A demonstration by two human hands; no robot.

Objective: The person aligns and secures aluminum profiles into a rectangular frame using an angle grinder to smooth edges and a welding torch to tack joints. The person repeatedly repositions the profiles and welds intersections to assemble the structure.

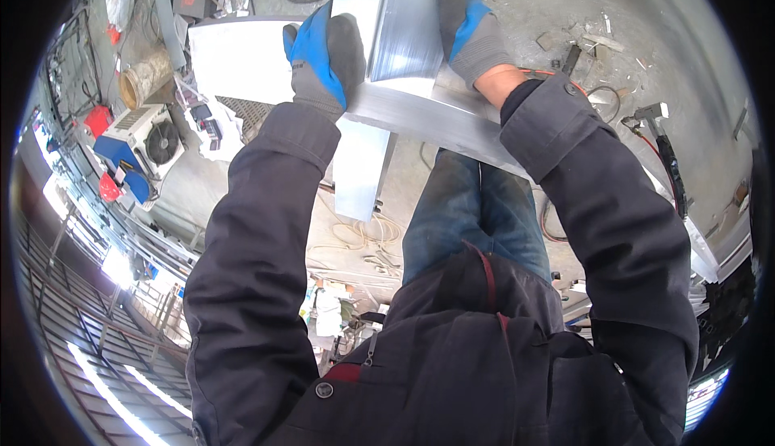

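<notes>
Both my hands wear blue-and-grey work gloves and are at a silvery metal channel [410,30] at the top of the view. My left hand [327,62] is closed at its left side, where it meets a crossing metal beam. On the channel's right edge, my right hand [471,30] is closed, thumb on top and fingers hidden beyond the edge. The crossing beam [440,123] runs sideways just in front of me. A flat metal bar [361,171] sticks out below it toward me. Left of my left hand extends a bright white metal piece [238,58].
A blue-and-white machine with a fan [145,147] stands at the left, near a cardboard tube [145,79]. Pale cord [363,236] lies on the floor beneath the metal. At the right are a black-handled tool [663,151], an orange hose and scattered scraps [601,42].
</notes>
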